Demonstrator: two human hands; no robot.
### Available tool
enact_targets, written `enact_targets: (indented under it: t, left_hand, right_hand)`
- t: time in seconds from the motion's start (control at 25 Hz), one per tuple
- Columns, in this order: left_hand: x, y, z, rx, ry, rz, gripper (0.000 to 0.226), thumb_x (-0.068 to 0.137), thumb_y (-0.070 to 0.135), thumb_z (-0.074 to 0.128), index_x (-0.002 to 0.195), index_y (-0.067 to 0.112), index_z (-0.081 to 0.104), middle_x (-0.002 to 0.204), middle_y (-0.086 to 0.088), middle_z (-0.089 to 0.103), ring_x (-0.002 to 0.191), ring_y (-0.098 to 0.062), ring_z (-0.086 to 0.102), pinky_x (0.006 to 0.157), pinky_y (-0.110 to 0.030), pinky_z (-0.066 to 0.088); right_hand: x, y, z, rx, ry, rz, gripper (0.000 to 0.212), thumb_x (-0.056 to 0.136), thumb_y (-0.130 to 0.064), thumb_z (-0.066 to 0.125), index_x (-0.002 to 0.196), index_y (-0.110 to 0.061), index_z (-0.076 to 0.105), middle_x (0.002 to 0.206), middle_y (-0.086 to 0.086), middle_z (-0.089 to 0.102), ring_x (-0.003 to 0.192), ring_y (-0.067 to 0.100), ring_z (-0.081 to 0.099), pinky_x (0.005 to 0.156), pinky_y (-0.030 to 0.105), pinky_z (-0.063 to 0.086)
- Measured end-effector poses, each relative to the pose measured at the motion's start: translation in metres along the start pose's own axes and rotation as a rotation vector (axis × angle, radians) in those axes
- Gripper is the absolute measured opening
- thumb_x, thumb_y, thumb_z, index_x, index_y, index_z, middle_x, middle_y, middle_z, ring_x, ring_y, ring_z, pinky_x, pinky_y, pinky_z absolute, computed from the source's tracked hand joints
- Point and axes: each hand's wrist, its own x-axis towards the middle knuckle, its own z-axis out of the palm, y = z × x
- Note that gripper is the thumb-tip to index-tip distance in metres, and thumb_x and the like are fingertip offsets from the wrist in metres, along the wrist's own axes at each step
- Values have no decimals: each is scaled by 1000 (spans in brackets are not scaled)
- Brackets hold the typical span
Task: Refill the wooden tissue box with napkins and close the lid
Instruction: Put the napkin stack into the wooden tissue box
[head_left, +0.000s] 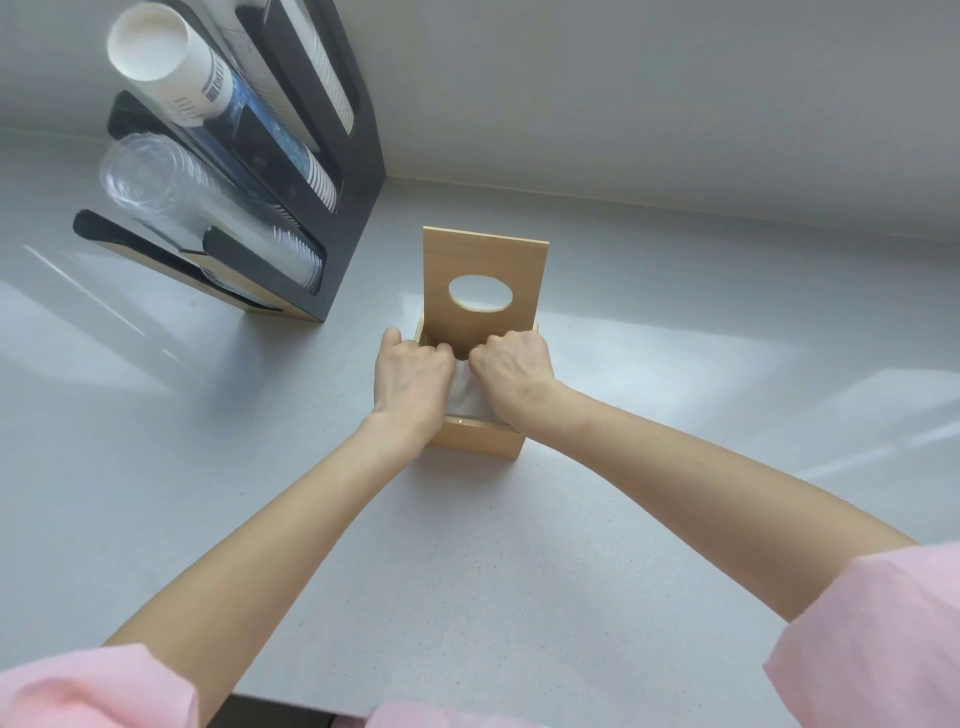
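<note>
The wooden tissue box (480, 438) stands on the grey counter, its hinged lid (484, 260) upright at the far side, with an oval hole in it. White napkins (466, 395) lie inside the box, seen between my hands. My left hand (410, 376) is curled over the box's left side, fingers down on the napkins. My right hand (511, 366) is curled over the right side, fingers also down inside. Most of the napkin stack is hidden by both hands.
A black cup dispenser (332, 171) stands at the back left, holding white paper cups (171, 67) and clear plastic cups (171, 192) that stick out toward me. A pale wall runs behind the counter (467, 571). The counter's front edge is near my sleeves.
</note>
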Motion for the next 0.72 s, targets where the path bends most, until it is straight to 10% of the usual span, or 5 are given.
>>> enact_targets:
  t: [0.36, 0.52, 0.72]
  left_hand:
    - [1, 6, -1, 114, -94, -27, 39, 77, -1, 53, 52, 17, 30, 89, -3, 72, 82, -22, 61, 76, -29, 15]
    - [-3, 5, 4, 47, -48, -37, 9, 83, 7, 51, 90, 11, 53, 94, -4, 71, 89, -24, 63, 73, -30, 18]
    - [-5, -2, 0, -147, 19, -26, 27, 92, 21, 41, 110, 14, 59, 105, -3, 69, 98, -25, 60, 76, -31, 24]
  right_hand:
    - [4, -1, 8, 4, -30, 31, 23, 82, -1, 58, 97, -16, 66, 109, 1, 68, 104, 20, 62, 53, 22, 29]
    - [0, 8, 15, 71, 2, 40, 35, 83, 2, 52, 56, -15, 37, 107, 6, 68, 101, 27, 63, 44, 22, 19]
    - [-19, 18, 14, 261, 89, -5, 26, 94, -16, 41, 114, -8, 57, 117, 8, 61, 108, 29, 57, 69, 30, 36]
